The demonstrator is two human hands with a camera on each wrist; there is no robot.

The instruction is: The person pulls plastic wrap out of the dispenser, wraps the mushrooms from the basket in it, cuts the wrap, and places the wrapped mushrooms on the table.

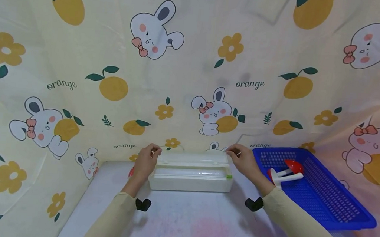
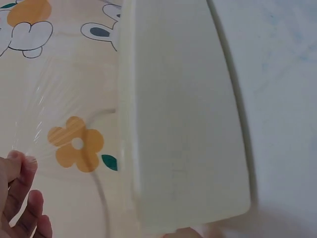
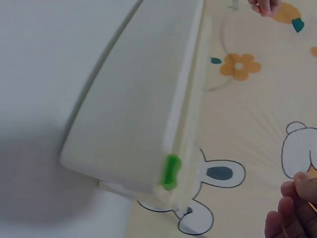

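Note:
A white cling film dispenser (image 1: 189, 185) sits on the table in the head view, its lid (image 1: 190, 159) raised and a roll showing inside. At its right end is a green slider (image 3: 171, 172), also seen in the right wrist view. Clear cling film (image 2: 42, 119) stretches in fine creases to my left hand (image 1: 146, 161), whose thumb and fingertips pinch it beyond the dispenser's left end. My right hand (image 1: 244, 160) pinches at the right end; in the right wrist view creases fan toward its fingertips (image 3: 304, 181). The film's edges are hard to make out.
A blue plastic basket (image 1: 332, 198) stands at the right, holding red-and-white objects (image 1: 294, 167) with white handles. Part of a red thing (image 1: 131, 171) shows behind my left wrist. A patterned cloth (image 1: 187, 70) rises behind the table (image 1: 182, 222).

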